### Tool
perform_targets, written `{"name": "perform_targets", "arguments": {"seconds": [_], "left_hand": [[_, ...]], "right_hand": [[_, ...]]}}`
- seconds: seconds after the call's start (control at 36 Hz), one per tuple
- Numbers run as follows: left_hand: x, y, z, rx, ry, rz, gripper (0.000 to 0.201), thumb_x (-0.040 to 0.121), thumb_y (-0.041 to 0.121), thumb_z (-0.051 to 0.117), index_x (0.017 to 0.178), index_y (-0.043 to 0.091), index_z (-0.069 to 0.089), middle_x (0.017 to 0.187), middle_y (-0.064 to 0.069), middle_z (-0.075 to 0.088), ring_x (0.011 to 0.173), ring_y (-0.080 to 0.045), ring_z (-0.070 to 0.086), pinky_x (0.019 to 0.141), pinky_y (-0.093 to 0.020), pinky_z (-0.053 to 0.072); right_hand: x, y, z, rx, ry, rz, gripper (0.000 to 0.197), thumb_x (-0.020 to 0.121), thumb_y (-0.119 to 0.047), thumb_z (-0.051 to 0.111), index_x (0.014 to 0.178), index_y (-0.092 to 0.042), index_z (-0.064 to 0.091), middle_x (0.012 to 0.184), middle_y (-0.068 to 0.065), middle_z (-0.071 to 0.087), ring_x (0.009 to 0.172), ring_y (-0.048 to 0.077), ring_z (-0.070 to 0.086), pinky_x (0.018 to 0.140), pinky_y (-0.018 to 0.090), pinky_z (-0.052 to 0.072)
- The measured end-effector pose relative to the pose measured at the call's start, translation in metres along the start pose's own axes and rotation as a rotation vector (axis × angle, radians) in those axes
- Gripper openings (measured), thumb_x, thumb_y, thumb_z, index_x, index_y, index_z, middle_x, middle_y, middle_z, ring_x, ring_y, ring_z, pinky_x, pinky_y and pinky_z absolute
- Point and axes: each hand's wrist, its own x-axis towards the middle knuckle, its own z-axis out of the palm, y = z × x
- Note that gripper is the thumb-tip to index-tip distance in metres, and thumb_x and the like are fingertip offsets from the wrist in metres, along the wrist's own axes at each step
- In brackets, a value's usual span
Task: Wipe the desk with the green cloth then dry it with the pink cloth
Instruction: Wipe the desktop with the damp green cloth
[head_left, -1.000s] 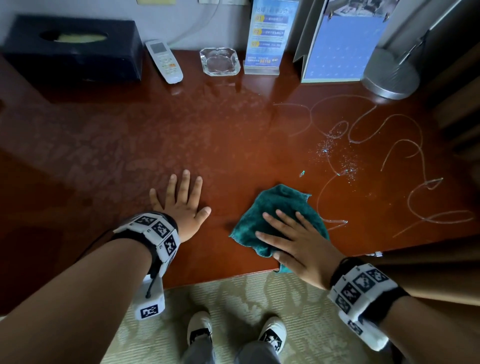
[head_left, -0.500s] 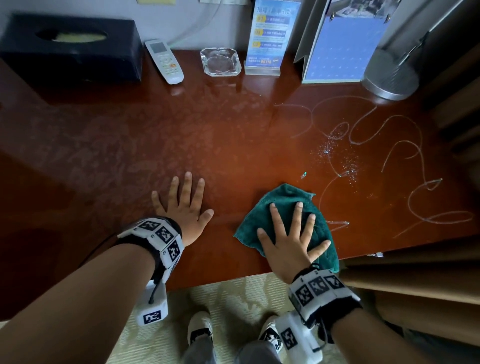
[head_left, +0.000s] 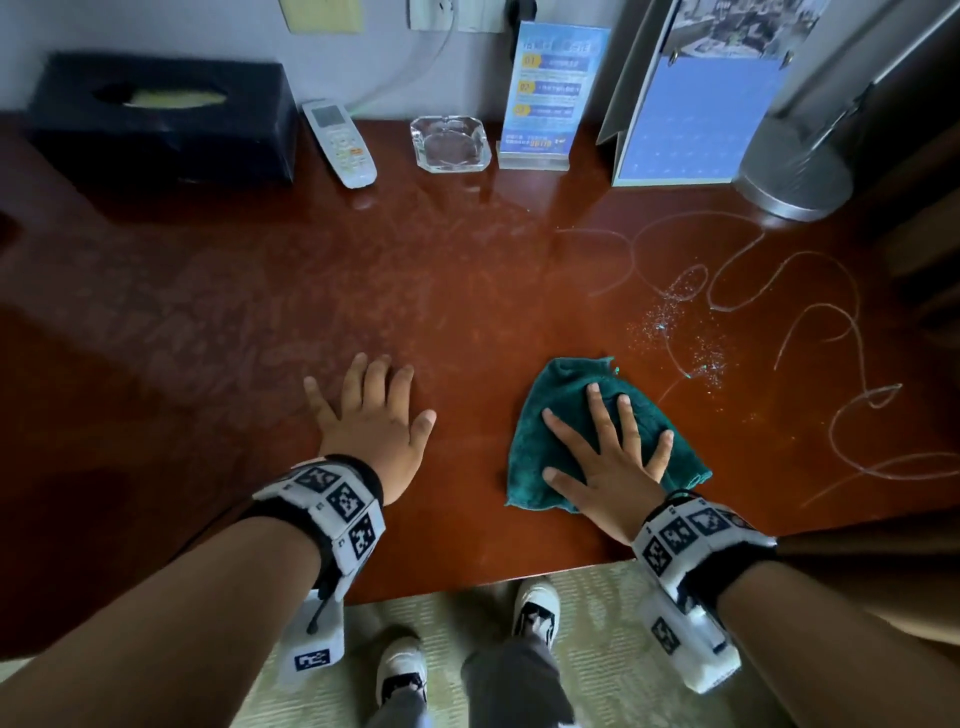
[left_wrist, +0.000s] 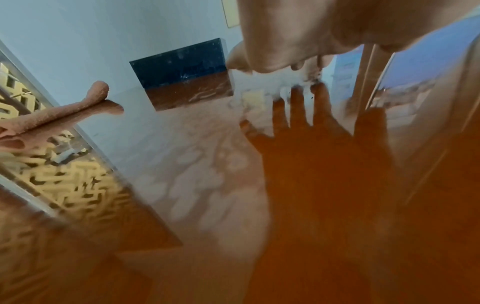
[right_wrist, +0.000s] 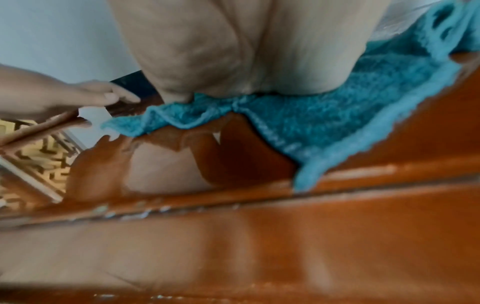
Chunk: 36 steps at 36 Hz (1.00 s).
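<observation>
The green cloth (head_left: 550, 415) lies crumpled on the red-brown desk (head_left: 467, 312) near its front edge, right of centre. My right hand (head_left: 608, 447) presses flat on it with fingers spread. In the right wrist view the palm (right_wrist: 249, 51) sits on the green cloth (right_wrist: 324, 123), whose corner hangs at the desk edge. My left hand (head_left: 371, 410) rests flat on bare desk to the left of the cloth, fingers straight. White squiggly lines (head_left: 810, 322) and speckles (head_left: 675, 332) mark the desk to the right. No pink cloth is in view.
Along the back edge stand a dark tissue box (head_left: 161, 114), a white remote (head_left: 340, 143), a glass ashtray (head_left: 449, 143), a blue sign stand (head_left: 550, 93), a desk calendar (head_left: 696, 104) and a lamp base (head_left: 795, 171). Patterned carpet (head_left: 452, 649) and my shoes lie below.
My right hand turned from pointing left to pointing straight ahead and slid the green cloth slightly away and to the right. The left hand stayed put.
</observation>
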Motion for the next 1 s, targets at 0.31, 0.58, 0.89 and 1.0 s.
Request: {"name": "perform_targets", "arguments": {"seconds": [0.31, 0.58, 0.89, 1.0], "left_hand": [[0.066, 0.051, -0.033, 0.040, 0.027, 0.079, 0.062, 0.100, 0.045, 0.013, 0.147, 0.021, -0.021, 0.153, -0.001, -0.031, 0.140, -0.021, -0.028, 0.111, -0.061, -0.009], [0.091, 0.078, -0.020, 0.018, -0.069, 0.057, 0.065, 0.099, 0.049, 0.010, 0.144, 0.020, -0.028, 0.149, -0.003, -0.039, 0.139, -0.023, -0.031, 0.111, -0.060, -0.011], [0.095, 0.077, -0.018, 0.010, -0.090, 0.063, 0.066, 0.098, 0.051, 0.007, 0.142, 0.021, -0.030, 0.147, -0.002, -0.041, 0.137, -0.023, -0.034, 0.111, -0.059, -0.014], [0.095, 0.077, -0.020, 0.011, -0.130, 0.061, 0.066, 0.098, 0.052, 0.007, 0.141, 0.022, -0.032, 0.145, -0.002, -0.044, 0.136, -0.024, -0.036, 0.109, -0.059, -0.016]], "right_hand": [[0.035, 0.015, -0.025, -0.073, -0.010, -0.069, 0.057, 0.091, -0.068, 0.023, 0.129, -0.066, -0.020, 0.137, -0.018, -0.049, 0.134, 0.020, -0.041, 0.102, 0.065, -0.021], [0.069, 0.013, -0.045, -0.063, 0.029, -0.066, 0.058, 0.093, -0.065, 0.022, 0.136, -0.062, -0.016, 0.141, -0.017, -0.046, 0.136, 0.022, -0.039, 0.102, 0.066, -0.021], [0.115, -0.005, -0.077, -0.013, 0.046, -0.002, 0.058, 0.093, -0.065, 0.023, 0.139, -0.061, -0.012, 0.150, -0.013, -0.037, 0.138, 0.024, -0.035, 0.102, 0.068, -0.017], [0.130, -0.014, -0.086, 0.016, 0.077, 0.034, 0.060, 0.090, -0.068, 0.024, 0.139, -0.061, -0.011, 0.152, -0.012, -0.035, 0.139, 0.024, -0.034, 0.102, 0.068, -0.017]]}}
